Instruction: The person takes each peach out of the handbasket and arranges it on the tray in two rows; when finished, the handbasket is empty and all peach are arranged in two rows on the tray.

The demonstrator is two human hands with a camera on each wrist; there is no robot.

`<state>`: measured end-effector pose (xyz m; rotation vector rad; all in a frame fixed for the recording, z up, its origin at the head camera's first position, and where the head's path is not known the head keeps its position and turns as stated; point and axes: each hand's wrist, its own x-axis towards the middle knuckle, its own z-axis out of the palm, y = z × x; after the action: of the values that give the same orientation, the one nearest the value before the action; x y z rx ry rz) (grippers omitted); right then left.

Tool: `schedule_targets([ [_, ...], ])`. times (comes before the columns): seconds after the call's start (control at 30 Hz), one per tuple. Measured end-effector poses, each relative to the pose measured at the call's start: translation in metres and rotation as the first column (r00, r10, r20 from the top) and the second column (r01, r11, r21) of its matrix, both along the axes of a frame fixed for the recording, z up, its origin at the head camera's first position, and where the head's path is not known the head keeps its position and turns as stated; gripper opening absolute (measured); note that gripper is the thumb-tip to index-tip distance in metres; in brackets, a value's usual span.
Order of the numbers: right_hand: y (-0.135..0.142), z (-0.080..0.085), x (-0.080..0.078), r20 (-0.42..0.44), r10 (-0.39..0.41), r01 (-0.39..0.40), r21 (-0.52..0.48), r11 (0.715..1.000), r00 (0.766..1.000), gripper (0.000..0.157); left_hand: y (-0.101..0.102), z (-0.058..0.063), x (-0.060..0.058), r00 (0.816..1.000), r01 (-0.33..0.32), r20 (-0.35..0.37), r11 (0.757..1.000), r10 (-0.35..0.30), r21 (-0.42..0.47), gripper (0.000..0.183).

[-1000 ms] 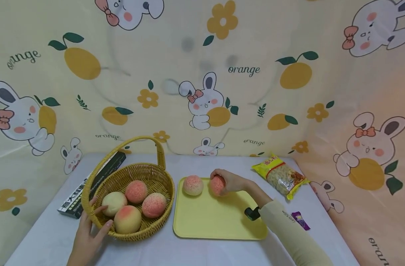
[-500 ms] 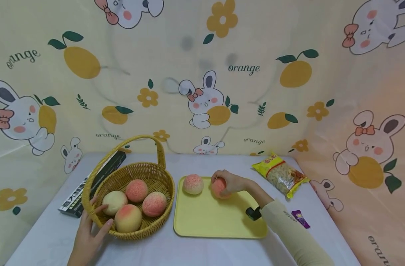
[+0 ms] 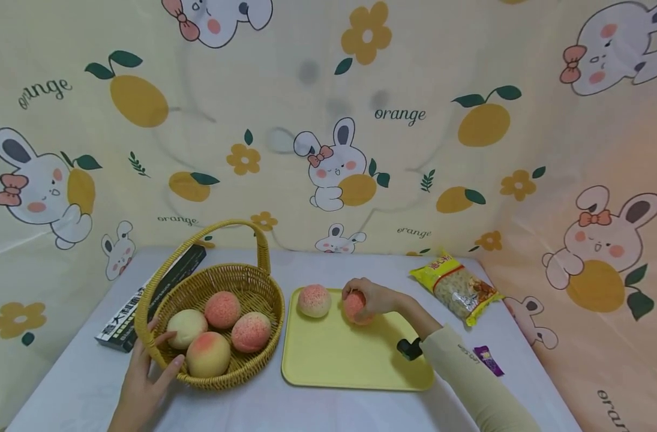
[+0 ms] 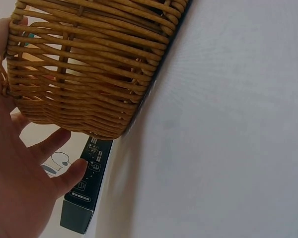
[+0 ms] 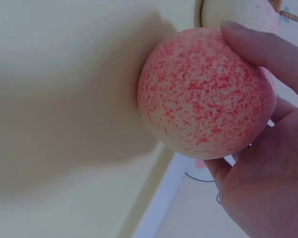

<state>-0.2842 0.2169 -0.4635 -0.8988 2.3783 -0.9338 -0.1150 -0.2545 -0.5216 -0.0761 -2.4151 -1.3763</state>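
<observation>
My right hand (image 3: 379,297) grips a pink-speckled peach (image 5: 203,94) at the back of the yellow tray (image 3: 355,363), its thumb and fingers round the fruit. In the right wrist view the peach sits right at the tray's surface. To its left on the tray rests a paler peach (image 3: 314,301). My left hand (image 3: 139,387) holds the near left rim of a wicker basket (image 4: 89,64), by the foot of its tall handle. Several peaches lie inside, among them a cream one (image 3: 186,329) close to my fingers and a larger one (image 3: 208,355) in front.
A long black box (image 3: 179,267) lies behind and left of the basket. Right of the tray are a yellow food packet (image 3: 455,288) and a small purple sachet (image 3: 488,360). A patterned cloth (image 3: 285,198) hangs behind the white table (image 3: 242,414).
The right hand and its peach have shifted slightly toward the tray's middle. The left hand and basket stay put; the head view has tilted a little.
</observation>
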Motion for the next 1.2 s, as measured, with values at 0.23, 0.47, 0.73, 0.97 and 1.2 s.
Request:
schedule_targets([
  [0.23, -0.001, 0.001, -0.001, -0.012, -0.001, 0.001, 0.029, 1.000, 1.000, 0.046, 0.000, -0.001, 0.000, 1.000, -0.001, 0.003, 1.000, 0.001, -0.002, 0.048],
  [0.47, -0.004, 0.011, -0.008, -0.061, 0.046, -0.048, -0.023, 0.999, 0.997, 0.048, 0.000, 0.001, 0.000, 1.000, 0.007, 0.002, 1.000, -0.007, 0.003, 0.051],
  [0.73, -0.047, 0.048, -0.015, -0.094, 0.111, -0.111, 0.007, 0.994, 0.989, 0.048, -0.001, 0.000, 0.000, 1.000, 0.003, -0.002, 1.000, -0.003, -0.012, 0.048],
  [0.97, -0.115, 0.079, -0.010, -0.082, 0.300, -0.291, 0.099, 0.952, 0.951, 0.045, 0.003, 0.002, -0.001, 1.000, 0.003, -0.005, 1.000, -0.003, -0.018, 0.047],
  [1.2, -0.182, 0.095, 0.002, 0.053, 0.432, -0.431, 0.244, 0.869, 0.901, 0.057, 0.002, 0.003, 0.002, 0.999, -0.001, 0.040, 1.000, 0.002, -0.024, 0.049],
])
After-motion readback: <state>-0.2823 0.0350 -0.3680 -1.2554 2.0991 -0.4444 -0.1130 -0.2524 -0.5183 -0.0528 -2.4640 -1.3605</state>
